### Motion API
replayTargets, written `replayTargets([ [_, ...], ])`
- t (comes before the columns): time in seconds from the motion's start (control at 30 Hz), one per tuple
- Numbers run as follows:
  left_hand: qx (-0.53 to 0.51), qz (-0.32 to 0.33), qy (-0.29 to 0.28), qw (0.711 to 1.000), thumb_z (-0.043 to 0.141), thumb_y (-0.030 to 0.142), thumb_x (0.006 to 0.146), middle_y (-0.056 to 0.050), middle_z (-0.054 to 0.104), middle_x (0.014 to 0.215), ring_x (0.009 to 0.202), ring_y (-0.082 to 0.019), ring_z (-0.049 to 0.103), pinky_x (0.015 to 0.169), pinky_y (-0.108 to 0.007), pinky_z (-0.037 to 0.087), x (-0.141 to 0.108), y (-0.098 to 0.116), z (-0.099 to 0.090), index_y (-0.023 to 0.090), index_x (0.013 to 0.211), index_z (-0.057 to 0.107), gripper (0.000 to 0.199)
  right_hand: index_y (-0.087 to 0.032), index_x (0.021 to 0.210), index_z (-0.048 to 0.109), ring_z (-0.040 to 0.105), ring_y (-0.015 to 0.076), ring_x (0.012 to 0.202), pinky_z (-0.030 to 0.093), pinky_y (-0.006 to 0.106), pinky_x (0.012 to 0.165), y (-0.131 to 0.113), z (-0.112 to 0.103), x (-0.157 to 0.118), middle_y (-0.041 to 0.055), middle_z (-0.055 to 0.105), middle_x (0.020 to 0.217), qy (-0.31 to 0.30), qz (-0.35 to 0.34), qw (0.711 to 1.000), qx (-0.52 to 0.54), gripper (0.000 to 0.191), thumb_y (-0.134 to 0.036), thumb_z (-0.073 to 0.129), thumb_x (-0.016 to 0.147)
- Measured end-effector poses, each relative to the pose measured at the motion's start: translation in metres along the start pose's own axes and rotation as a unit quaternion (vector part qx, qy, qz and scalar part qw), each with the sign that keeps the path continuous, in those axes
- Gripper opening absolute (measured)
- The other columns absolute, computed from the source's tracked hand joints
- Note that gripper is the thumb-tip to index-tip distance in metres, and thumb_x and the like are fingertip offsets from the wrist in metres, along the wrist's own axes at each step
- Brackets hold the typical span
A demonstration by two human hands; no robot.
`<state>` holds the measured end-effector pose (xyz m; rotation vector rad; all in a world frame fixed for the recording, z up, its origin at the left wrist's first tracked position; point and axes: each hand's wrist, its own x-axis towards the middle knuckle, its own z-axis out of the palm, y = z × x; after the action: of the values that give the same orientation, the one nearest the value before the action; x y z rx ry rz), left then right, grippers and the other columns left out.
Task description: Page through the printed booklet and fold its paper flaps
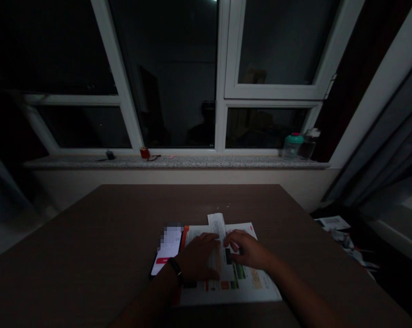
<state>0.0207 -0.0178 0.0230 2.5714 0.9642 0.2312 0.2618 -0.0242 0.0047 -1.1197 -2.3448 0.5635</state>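
My left hand (199, 257) lies palm down with its fingers spread and a dark band on its wrist. Beneath it is a narrow folded strip of printed paper (216, 222), whose far end sticks out past the page below. That page belongs to a colourful printed sheet or booklet (233, 296) with an orange-red left edge, flat on the table. My right hand (249, 249) is just right of the strip, fingers loosely curled and thumb apart from them. Its fingertips are at the strip's right edge; whether they press on it is hard to see in the dim light.
A phone with a lit screen (167, 248) lies left of the booklet. Tiny white scraps (228, 205) dot the brown table (124, 218). On the windowsill stand a red-lidded teal cup (292, 145), a clear bottle (309, 143) and a small red object (145, 152). Papers (334, 222) are piled beyond the table's right edge.
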Motion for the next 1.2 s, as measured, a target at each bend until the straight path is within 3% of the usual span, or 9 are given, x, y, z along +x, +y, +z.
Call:
replayTargets([
  [0.17,0.002,0.007,0.002,1.0,0.081,0.05,0.065,-0.012,0.041,0.146,0.134,-0.033,0.036,0.11,-0.046,0.03,0.0,0.0,-0.001,0.022,0.134,0.048,0.082,-0.023,0.101,0.062,0.055,0.0174,0.084,0.038,0.03,0.083,-0.01,-0.005,-0.003,-0.003,0.058,0.085,-0.054,-0.032,0.998,0.012,0.04,-0.021,0.08,0.065],
  [0.47,0.01,0.009,-0.002,1.0,0.078,0.053,0.066,-0.011,0.041,0.147,0.134,-0.033,0.035,0.11,-0.046,0.029,-0.001,0.0,-0.002,0.022,0.135,0.047,0.082,-0.024,0.103,0.062,0.055,0.0178,0.083,0.039,0.03,0.081,-0.013,-0.007,-0.006,-0.0024,0.058,0.085,-0.073,-0.021,0.997,0.011,0.047,-0.028,0.085,0.062],
  [0.8,-0.001,0.013,0.005,1.0,0.078,0.055,0.065,-0.011,0.04,0.147,0.133,-0.035,0.036,0.109,-0.048,0.029,-0.001,-0.001,-0.001,0.024,0.137,0.045,0.086,-0.023,0.099,0.064,0.054,0.0175,0.076,0.037,0.028,0.074,-0.005,-0.006,-0.003,-0.0034,0.056,0.075,-0.021,0.048,0.998,-0.047,0.036,-0.032,0.081,0.069],
  [1.2,0.02,0.05,-0.004,0.999,0.079,0.054,0.065,-0.01,0.044,0.143,0.128,-0.034,0.04,0.106,-0.047,0.034,-0.003,-0.001,-0.007,0.023,0.135,0.048,0.082,-0.022,0.095,0.064,0.058,0.0178,0.077,0.036,0.03,0.079,-0.003,-0.002,-0.004,-0.0039,0.06,0.073,-0.034,0.036,0.998,-0.039,0.036,-0.034,0.083,0.067],
])
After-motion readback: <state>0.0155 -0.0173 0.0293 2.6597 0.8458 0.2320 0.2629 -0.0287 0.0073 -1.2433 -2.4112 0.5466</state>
